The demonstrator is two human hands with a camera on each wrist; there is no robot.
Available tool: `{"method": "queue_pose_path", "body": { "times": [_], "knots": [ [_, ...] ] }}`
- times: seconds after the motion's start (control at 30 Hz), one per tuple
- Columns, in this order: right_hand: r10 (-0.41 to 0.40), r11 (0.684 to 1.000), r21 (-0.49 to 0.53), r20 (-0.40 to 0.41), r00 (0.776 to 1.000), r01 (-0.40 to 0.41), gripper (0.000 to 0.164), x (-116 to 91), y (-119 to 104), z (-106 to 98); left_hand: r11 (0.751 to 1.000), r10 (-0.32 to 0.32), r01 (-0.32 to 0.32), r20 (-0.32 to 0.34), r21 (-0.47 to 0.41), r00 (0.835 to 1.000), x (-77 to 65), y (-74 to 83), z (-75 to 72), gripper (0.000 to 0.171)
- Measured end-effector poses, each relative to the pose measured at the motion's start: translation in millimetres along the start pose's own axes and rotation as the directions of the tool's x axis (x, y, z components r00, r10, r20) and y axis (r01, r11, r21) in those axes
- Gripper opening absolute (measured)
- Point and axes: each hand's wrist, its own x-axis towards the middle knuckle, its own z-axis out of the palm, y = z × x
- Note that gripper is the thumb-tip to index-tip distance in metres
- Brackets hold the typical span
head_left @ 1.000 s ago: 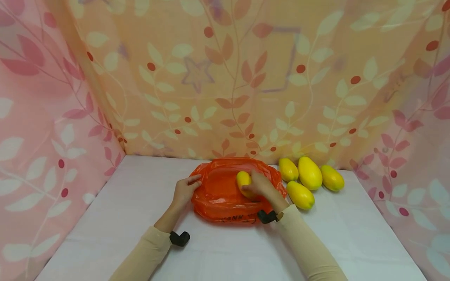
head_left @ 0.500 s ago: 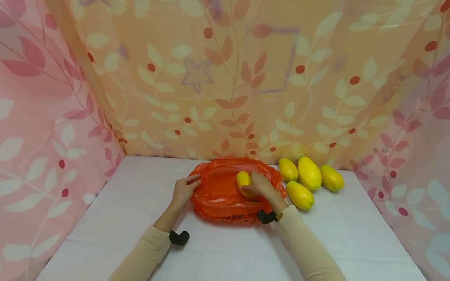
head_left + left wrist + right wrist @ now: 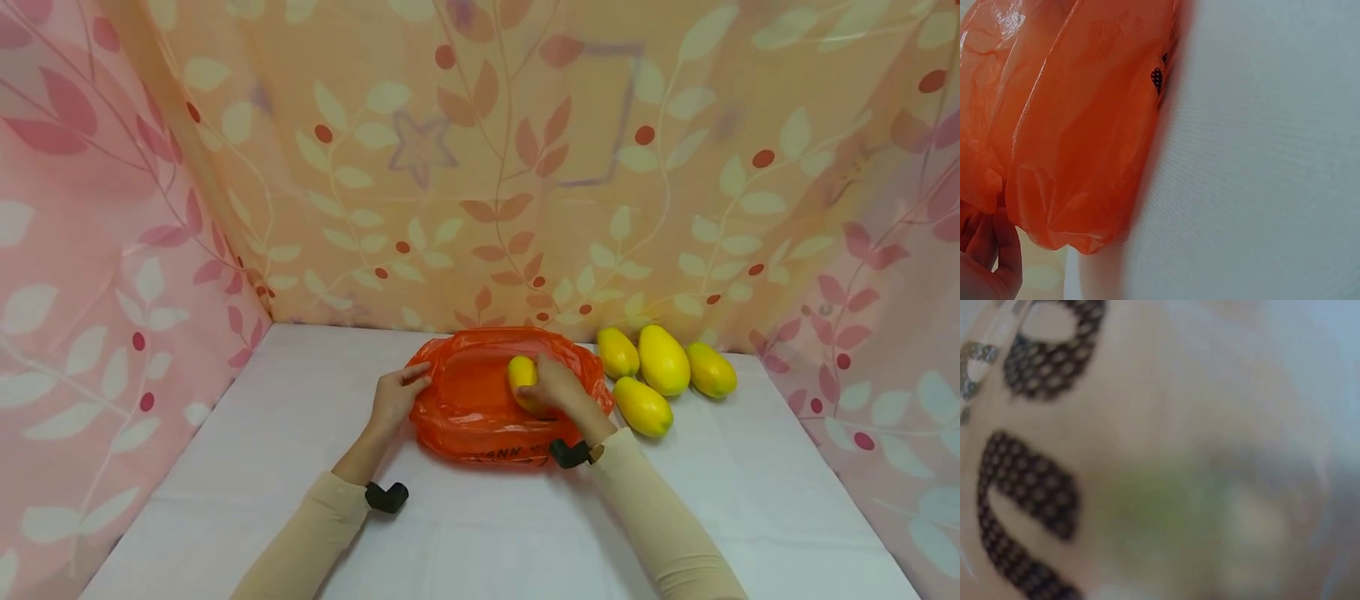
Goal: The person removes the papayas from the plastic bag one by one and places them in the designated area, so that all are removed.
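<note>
An orange-red plastic bag (image 3: 472, 383) lies on the table, its mouth spread open and black lettering on its near side. My left hand (image 3: 393, 402) pinches the bag's left rim; in the left wrist view, the fingers (image 3: 1007, 244) meet the plastic at the lower left. Inside the mouth, my right hand (image 3: 561, 387) grips a yellow oval fruit (image 3: 522, 377), partly covered by the fingers. The right wrist view is blurred: black print (image 3: 1029, 487) on the bag's film and a greenish patch show, but not the hand.
Several yellow oval fruits (image 3: 643, 407) with greenish tips sit close together just right of the bag. White cloth covers the table (image 3: 480, 533). A floral curtain (image 3: 360, 208) hangs along the back, with pink patterned cloth (image 3: 97, 333) at the sides.
The head view has tilted slightly, so everything sits a little higher or lower in the frame. Both hands keep their holds on the bag and the fruit.
</note>
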Motion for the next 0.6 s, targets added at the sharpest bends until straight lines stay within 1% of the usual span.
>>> {"method": "queue_pose_path", "body": {
  "times": [0.17,0.4,0.53,0.6],
  "knots": [
    [-0.022,1.000,-0.010,-0.031,0.999,0.021,0.075,-3,-1,1,1.000,0.018,-0.018,-0.007,-0.012,1.000,-0.9,-0.1,0.0,0.035],
    [-0.058,0.997,-0.061,-0.063,0.996,0.054,0.075,-10,-3,3,1.000,0.006,-0.006,-0.009,-0.024,1.000,-1.1,3.6,0.1,0.036],
    [-0.055,0.998,0.011,-0.076,0.996,0.056,0.070,-11,-1,5,0.999,0.004,-0.004,-0.012,-0.033,1.000,-2.9,3.3,0.4,0.036],
    [-0.063,0.997,0.042,-0.076,0.995,0.066,0.071,-13,0,6,1.000,0.001,-0.001,-0.018,-0.028,1.000,-5.1,2.3,0.3,0.036]
  ]
}}
